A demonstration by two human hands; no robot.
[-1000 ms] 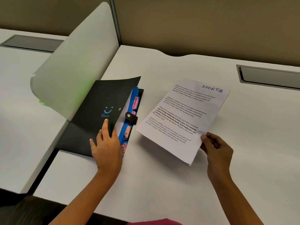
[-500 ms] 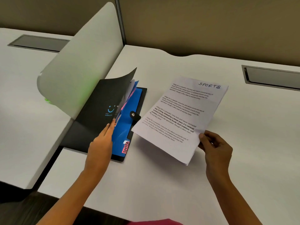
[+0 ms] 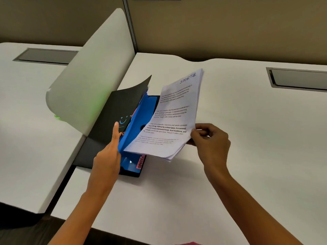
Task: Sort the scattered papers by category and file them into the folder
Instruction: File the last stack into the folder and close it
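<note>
Since half a second ago, the papers (image 3: 174,117) have swung left and now overhang the opened folder (image 3: 123,103), where before they hung over bare table to its right. They are a thin stack of white sheets, printed with short paragraphs of black text, one passage in bold, and headed "SPORTS" in blue handwriting at the top right corner. The stack tilts, its left edge dipping toward the blue dividers (image 3: 141,114) and its lower right corner curling down. The right hand (image 3: 210,138) pinches the stack at its right edge, thumb on top and fingers underneath, so this grip is closed on the papers.

Beneath them the folder lies at the left edge of the white table (image 3: 247,156), partly across the gap to the neighbouring desk. Its black cover, marked with a small blue smile, stands lifted and curved. The left hand (image 3: 109,152) holds the cover and front dividers back with extended fingers pressed flat against them, a flat, unclenched grip rather than a pinch. A pink tab (image 3: 141,163) lettered "SPORTS" shows at the folder's lower edge, just below the papers.

A rounded white partition panel (image 3: 92,76) rises behind the folder, and a grey cable hatch (image 3: 299,80) sits in the table at far right.
</note>
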